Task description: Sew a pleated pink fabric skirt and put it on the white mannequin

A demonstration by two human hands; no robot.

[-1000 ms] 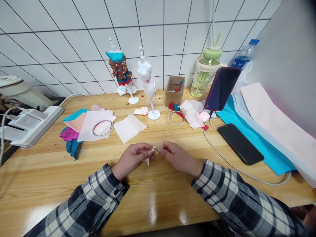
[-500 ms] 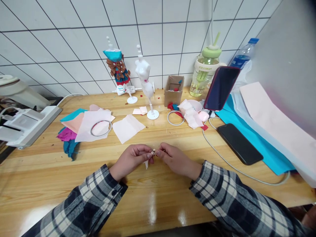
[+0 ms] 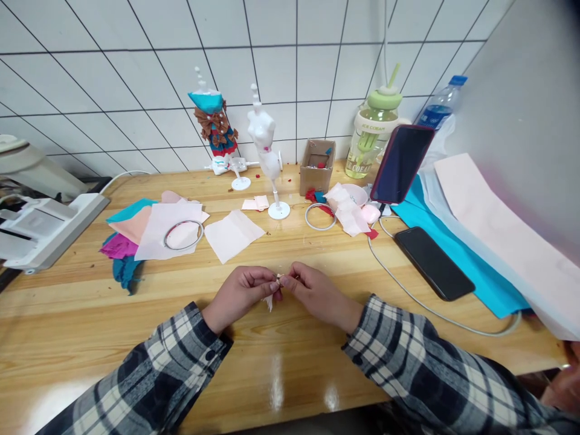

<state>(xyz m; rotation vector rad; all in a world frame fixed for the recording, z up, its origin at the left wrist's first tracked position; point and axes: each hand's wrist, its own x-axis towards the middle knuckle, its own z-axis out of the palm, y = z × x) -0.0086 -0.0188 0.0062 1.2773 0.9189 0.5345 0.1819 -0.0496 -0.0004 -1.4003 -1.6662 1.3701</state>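
Note:
Near the middle of the wooden table (image 3: 190,356), my left hand (image 3: 247,293) pinches a small pale piece of crumpled paper (image 3: 270,302), whose end hangs below the fingers. My right hand (image 3: 312,293) meets it from the right, thumb and finger closed on the same small piece. Beyond my hands lies a pale pink sheet (image 3: 233,234). A bare white mannequin (image 3: 263,130) stands behind it, and a second mannequin (image 3: 216,124) wears a blue, brown and red dress.
Coloured sheets with a metal ring (image 3: 202,232) lie left; a power strip (image 3: 58,232) is farther left. A cardboard box (image 3: 317,175), a ring (image 3: 308,220), a green-lidded bottle (image 3: 369,136), an upright phone (image 3: 401,163), a flat phone (image 3: 434,263) and a cable are right.
The view has shifted slightly. My right hand has moved a little left, closer against the fingers of my left hand; both still pinch the small piece.

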